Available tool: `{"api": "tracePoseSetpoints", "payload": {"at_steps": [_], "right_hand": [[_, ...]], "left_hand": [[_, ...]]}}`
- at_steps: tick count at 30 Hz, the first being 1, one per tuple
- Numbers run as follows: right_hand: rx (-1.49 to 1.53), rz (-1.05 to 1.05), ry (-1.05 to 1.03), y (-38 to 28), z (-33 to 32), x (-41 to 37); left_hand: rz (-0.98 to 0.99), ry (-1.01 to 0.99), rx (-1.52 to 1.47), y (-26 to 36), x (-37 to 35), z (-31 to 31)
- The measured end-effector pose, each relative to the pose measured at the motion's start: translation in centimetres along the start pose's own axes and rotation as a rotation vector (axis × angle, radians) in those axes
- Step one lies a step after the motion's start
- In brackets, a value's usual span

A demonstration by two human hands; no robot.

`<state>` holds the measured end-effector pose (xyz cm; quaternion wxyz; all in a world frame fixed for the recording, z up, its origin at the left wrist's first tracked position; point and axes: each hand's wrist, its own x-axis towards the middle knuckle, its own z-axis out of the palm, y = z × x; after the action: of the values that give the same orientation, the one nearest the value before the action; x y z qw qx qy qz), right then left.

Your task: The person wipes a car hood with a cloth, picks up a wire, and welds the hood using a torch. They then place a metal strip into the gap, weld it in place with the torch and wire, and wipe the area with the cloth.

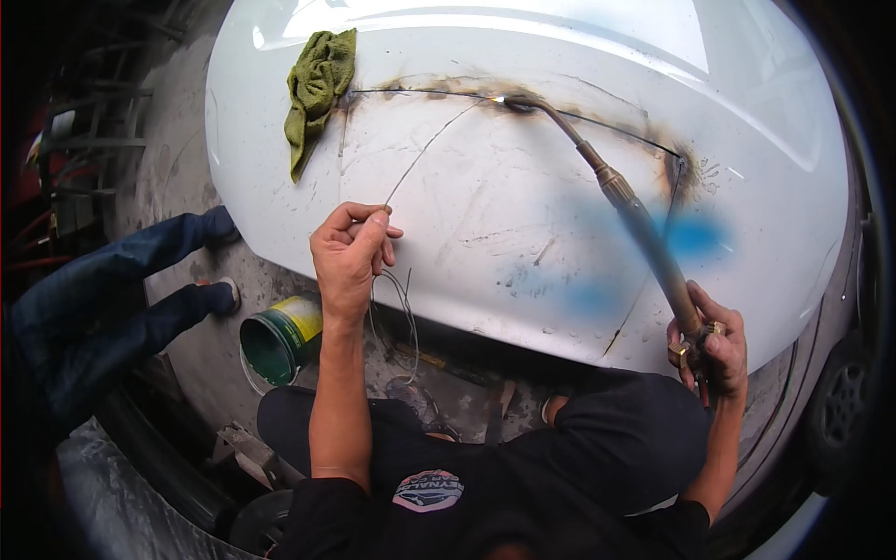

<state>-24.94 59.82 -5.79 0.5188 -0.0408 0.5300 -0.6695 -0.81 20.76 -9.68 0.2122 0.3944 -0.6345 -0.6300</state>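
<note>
My left hand [355,247] pinches a thin wire [425,149] over the white car panel [439,243]; its far end reaches the dark seam near the torch tip, and the rest hangs in loose loops below the hand. In my right hand [711,341], at the lower right, is the handle of a long brass torch [635,219], fingers wrapped by its valves. A small bright glow shows at the torch's tip, on the seam. Brown scorch marks run along the seam [616,125].
A crumpled green cloth [320,89] lies on the panel at the seam's left end. Below the panel's left edge stands a green and yellow bucket [280,341]. Another person's legs in jeans [121,271] are at the left. A wheel [840,401] is at the far right.
</note>
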Motion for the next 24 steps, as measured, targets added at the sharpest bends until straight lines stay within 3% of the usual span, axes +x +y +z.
{"api": "tracePoseSetpoints", "payload": {"at_steps": [7, 12, 24], "right_hand": [[0.064, 0.045, -0.001, -0.1, 0.9, 1.5], [0.208, -0.070, -0.176, 0.1, 0.4, 1.8], [0.186, -0.035, -0.063, 0.0, -1.0, -0.6]], "left_hand": [[0.021, 0.027, -0.004, 0.2, 0.0, -0.7], [0.037, 0.022, -0.011, 0.2, -0.1, -1.1], [0.017, 0.007, 0.007, 0.7, -0.2, -0.1]]}}
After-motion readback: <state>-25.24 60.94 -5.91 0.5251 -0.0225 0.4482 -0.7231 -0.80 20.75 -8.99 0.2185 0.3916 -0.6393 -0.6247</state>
